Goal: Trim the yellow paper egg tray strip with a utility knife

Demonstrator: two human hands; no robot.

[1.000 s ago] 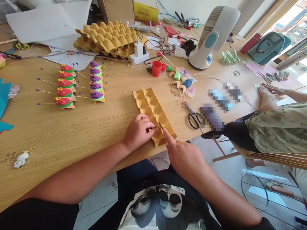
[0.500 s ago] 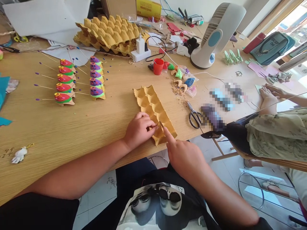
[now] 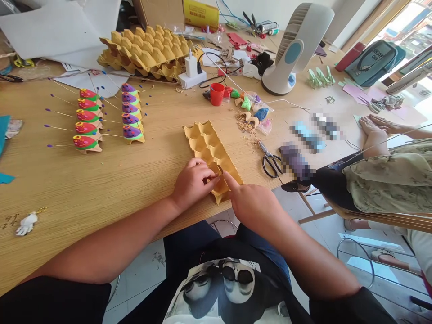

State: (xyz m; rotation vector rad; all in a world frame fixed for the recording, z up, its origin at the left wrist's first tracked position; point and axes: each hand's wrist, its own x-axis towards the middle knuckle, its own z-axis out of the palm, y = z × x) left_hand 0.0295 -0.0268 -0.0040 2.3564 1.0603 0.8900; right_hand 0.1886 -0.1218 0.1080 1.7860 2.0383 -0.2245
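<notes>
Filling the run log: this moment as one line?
left hand: grips egg carton strip | right hand: forefinger on strip | scissors: right of strip

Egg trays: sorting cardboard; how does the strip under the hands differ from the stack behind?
The strip lies alone, narrow, hollows up; the stack is several wide trays, peaks up. The left hand and right hand touch the strip; the stack is untouched. Both are yellowish cardboard.

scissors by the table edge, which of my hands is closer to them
Right. The right hand is just down and left of the scissors, its finger on the egg tray. The left hand is farther left, on the tray's other side.
</notes>
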